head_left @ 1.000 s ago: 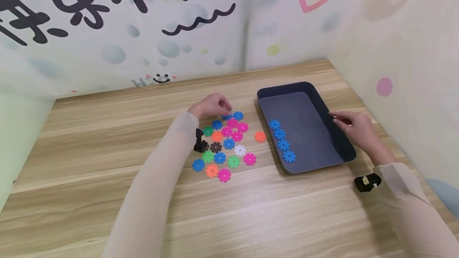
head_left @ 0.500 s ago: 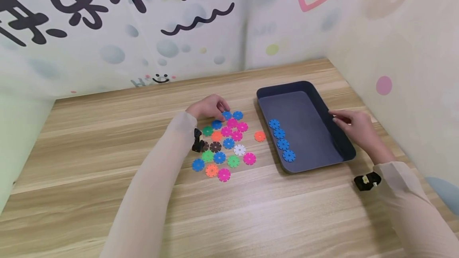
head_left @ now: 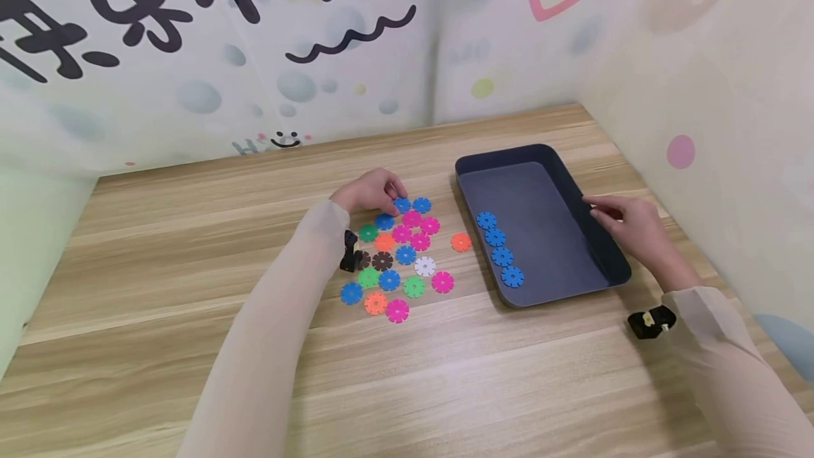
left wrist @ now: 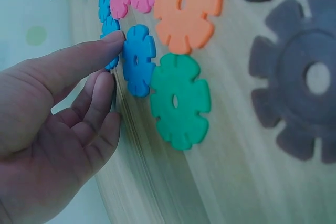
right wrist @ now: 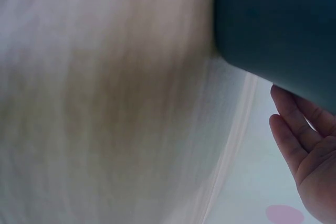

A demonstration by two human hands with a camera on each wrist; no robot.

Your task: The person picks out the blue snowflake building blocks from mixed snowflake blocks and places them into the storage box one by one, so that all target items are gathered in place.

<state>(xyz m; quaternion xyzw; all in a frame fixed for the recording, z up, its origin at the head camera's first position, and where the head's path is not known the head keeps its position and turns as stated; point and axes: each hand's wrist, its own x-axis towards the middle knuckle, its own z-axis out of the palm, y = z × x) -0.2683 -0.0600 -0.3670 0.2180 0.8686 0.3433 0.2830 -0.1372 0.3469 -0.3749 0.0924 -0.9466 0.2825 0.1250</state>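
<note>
On the table [head_left: 394, 387], the left hand [head_left: 371, 191] pinched a blue notched disc [head_left: 403, 204]; the unclenched right hand [head_left: 638, 230] touched a grey tray [head_left: 528, 186].

We wear long, plain, pale cream sleeves of thin cloth, the left sleeve [head_left: 267, 331] smooth along most of its length, the right sleeve [head_left: 731, 366] more wrinkled near its loose, wide cuff [head_left: 693, 302]. Our left grip [head_left: 372, 191] and right grip [head_left: 632, 228] are bare. A small, angular black wrist camera [head_left: 349, 251] sits by the left cuff; its chunky black counterpart [head_left: 650, 322] on the right shows a pale yellow patch.
</note>
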